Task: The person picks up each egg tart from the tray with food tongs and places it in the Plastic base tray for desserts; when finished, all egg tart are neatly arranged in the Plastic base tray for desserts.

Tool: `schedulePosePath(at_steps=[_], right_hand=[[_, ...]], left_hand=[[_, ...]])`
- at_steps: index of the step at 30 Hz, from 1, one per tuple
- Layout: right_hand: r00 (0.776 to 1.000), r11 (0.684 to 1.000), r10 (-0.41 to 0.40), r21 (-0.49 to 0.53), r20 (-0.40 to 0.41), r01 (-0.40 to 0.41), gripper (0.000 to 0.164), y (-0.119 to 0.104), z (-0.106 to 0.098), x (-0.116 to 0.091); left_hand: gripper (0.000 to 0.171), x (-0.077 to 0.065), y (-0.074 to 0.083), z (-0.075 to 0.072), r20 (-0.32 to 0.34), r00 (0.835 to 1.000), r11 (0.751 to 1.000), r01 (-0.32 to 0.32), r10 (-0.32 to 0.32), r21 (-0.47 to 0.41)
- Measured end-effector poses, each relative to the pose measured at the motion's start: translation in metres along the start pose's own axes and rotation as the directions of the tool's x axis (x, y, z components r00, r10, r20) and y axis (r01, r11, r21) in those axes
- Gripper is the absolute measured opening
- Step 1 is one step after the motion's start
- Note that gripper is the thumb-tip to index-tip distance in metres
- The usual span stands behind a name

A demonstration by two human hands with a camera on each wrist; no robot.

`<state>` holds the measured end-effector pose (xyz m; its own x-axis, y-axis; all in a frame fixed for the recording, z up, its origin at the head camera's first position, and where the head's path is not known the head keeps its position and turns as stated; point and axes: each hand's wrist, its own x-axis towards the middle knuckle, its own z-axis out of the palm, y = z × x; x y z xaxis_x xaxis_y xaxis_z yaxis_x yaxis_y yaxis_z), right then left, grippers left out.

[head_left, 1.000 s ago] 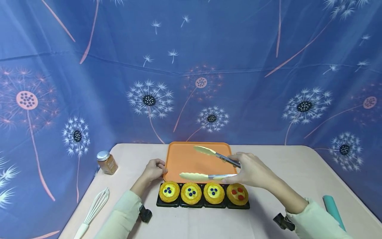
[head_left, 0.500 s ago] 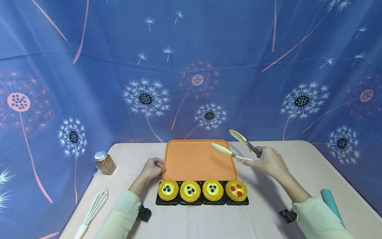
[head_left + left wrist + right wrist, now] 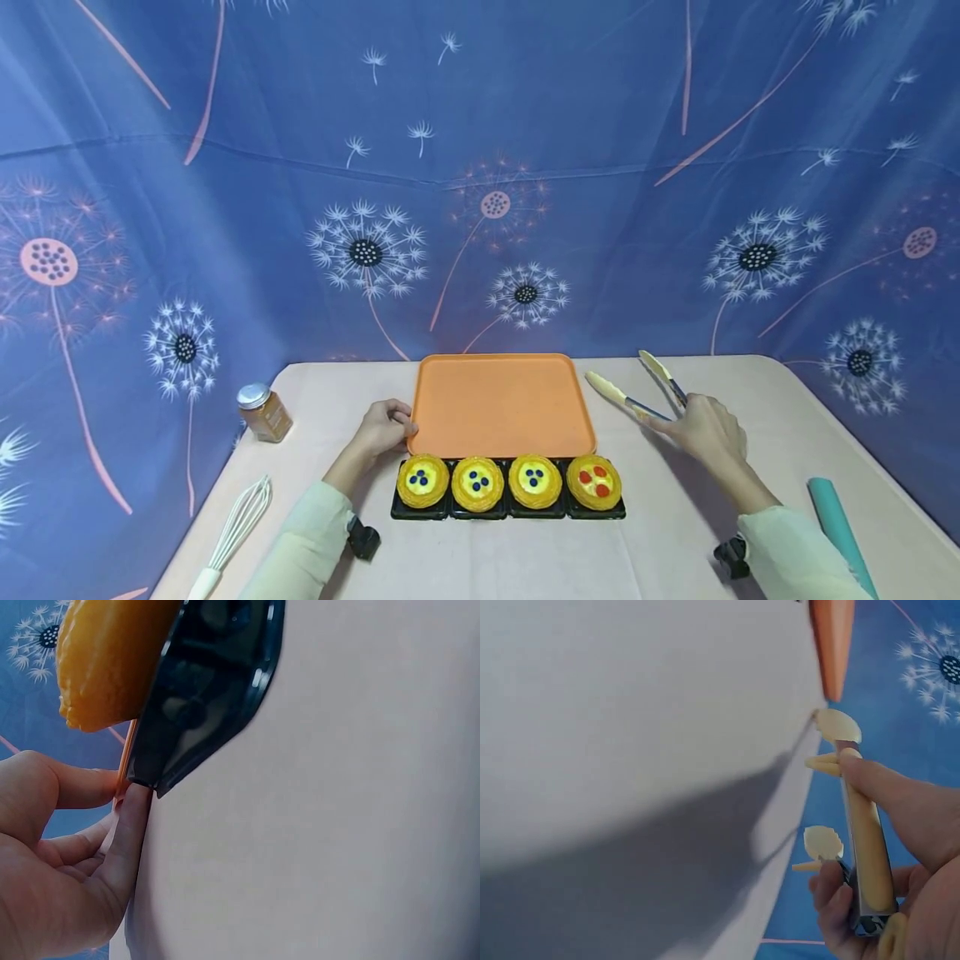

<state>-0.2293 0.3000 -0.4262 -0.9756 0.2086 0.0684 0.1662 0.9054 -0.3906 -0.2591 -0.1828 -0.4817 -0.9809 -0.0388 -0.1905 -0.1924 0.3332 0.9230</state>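
My left hand (image 3: 384, 425) pinches the left edge of an orange tray (image 3: 502, 404) near its front corner; the left wrist view shows fingers on both sides of that edge. My right hand (image 3: 707, 429) grips metal tongs (image 3: 870, 862) with cream tips by their arms, to the right of the tray. The tongs' tips are spread apart, with nothing between them, low over the table. In front of the tray stands a row of black plastic holders (image 3: 480, 514). Each bears a yellow tart, several in all. The rightmost tart (image 3: 595, 482) has red dots; the others have blue dots, like the leftmost tart (image 3: 423, 481).
A jar (image 3: 265, 412) with a silver lid stands at the table's left edge. Nearer on that side lies a whisk (image 3: 236, 525) with a white handle. A teal cylinder (image 3: 842, 533) lies at the right. Patterned blue cloth (image 3: 480, 167) hangs behind the table.
The tongs have moved from above the tray to the right of it, and down toward the table, in my right hand. My left hand stays at the tray's edge.
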Motion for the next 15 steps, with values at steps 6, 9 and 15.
schedulePosePath(at_steps=[6, 9, 15], right_hand=[[0.997, 0.999, 0.032, -0.034, 0.068, -0.030, 0.061, 0.006, 0.011, -0.002], [0.997, 0.997, 0.022, -0.074, 0.071, -0.017, 0.062, 0.006, 0.010, -0.004], [0.995, 0.984, -0.024, -0.171, 0.095, 0.040, 0.063, -0.002, 0.009, -0.012]], left_hand=[[0.024, 0.001, 0.000, -0.001, -0.007, 1.000, 1.000, 0.003, -0.003, 0.003], [0.024, 0.001, -0.001, -0.001, -0.009, 1.000, 1.000, 0.004, -0.004, 0.000], [0.024, 0.001, -0.001, -0.002, -0.015, 1.000, 1.000, 0.010, -0.010, 0.002]])
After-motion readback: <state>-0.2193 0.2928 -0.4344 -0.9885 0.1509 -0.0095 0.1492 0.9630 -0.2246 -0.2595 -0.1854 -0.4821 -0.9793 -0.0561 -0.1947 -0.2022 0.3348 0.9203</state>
